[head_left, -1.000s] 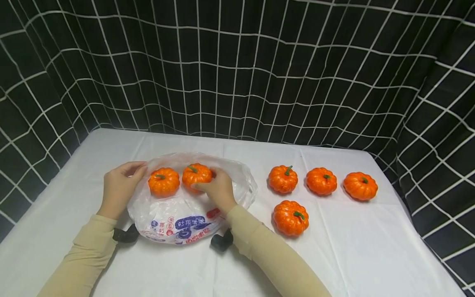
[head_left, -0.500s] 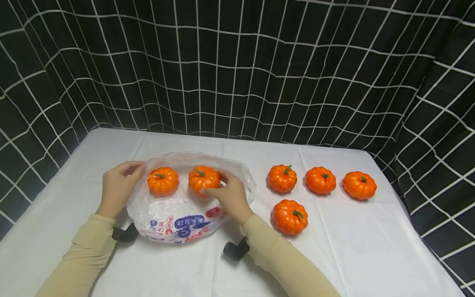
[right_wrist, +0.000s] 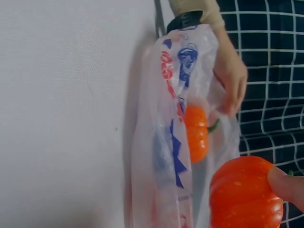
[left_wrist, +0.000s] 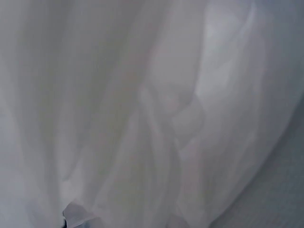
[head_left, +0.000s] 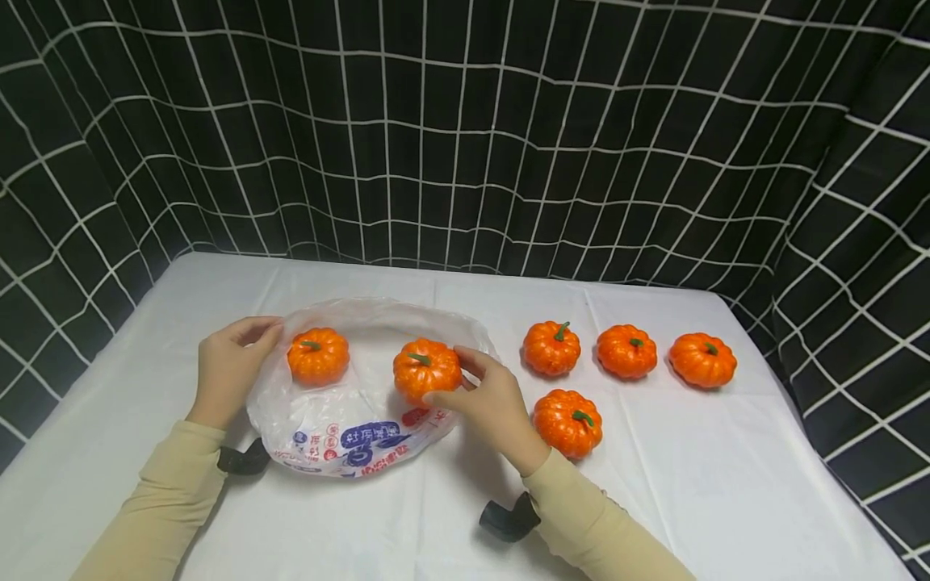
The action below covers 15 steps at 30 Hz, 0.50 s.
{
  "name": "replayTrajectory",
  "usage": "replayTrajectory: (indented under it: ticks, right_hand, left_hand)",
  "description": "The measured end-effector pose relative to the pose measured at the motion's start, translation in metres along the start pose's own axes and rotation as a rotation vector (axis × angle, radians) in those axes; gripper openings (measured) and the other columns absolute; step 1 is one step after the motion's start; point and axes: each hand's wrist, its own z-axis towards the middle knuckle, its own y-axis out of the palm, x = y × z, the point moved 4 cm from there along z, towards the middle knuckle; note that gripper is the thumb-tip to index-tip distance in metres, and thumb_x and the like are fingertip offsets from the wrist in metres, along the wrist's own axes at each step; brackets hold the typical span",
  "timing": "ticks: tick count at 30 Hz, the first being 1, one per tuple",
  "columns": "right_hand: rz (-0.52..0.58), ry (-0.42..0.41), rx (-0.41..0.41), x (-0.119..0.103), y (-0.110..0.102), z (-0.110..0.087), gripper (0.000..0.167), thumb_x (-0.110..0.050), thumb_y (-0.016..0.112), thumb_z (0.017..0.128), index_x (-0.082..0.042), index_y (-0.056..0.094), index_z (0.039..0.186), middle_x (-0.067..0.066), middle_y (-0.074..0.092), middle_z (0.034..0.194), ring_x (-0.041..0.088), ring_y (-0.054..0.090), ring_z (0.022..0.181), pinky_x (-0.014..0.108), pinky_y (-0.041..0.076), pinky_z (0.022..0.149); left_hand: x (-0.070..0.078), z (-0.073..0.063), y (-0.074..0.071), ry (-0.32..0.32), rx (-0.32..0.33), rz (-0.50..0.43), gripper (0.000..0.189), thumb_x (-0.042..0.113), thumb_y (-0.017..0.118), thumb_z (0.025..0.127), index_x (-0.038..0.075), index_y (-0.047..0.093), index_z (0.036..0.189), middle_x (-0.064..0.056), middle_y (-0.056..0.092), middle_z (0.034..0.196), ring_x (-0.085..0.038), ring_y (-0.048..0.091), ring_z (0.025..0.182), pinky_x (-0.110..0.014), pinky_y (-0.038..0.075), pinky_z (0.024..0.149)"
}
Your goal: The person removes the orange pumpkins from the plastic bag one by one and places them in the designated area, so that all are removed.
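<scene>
My right hand (head_left: 497, 407) grips a small orange pumpkin (head_left: 427, 371) with a green stem, over the right part of a translucent plastic bag (head_left: 327, 411) printed in blue and red. In the right wrist view a thumb presses on the held pumpkin (right_wrist: 247, 194), outside the bag's mouth. Another pumpkin (head_left: 318, 357) sits at the left within the open bag. My left hand (head_left: 231, 367) pinches the bag's left rim between thumb and fingers. Blurred pale plastic (left_wrist: 142, 123) fills the left wrist view, hiding the fingers there.
Several more small pumpkins rest on the white-covered table (head_left: 654, 484) to the right: one nearer pumpkin (head_left: 568, 424) close to my right forearm, and a row behind it including a pumpkin (head_left: 626, 352). A black curtain with white grid lines (head_left: 465, 145) encloses the back and sides.
My right hand has drawn its pumpkin rightward and toward me, away from the pumpkin at the bag's left. The left hand has stayed at the rim.
</scene>
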Motion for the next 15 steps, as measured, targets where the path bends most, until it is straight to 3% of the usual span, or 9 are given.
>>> replayTrajectory:
  ticks: [15]
  right_hand:
    - [-0.002, -0.013, 0.036, -0.009, -0.042, -0.022, 0.071, -0.006, 0.085, 0.075, 0.004, 0.053, 0.138, 0.019, 0.053, 0.144, 0.034, 0.051, 0.136, 0.042, 0.049, 0.105]
  left_hand:
    - [0.002, 0.0, 0.0, 0.027, 0.015, 0.02, 0.032, 0.026, 0.063, 0.098, 0.001, 0.071, 0.115, -0.02, 0.072, 0.116, -0.036, 0.064, 0.114, -0.052, 0.051, 0.101]
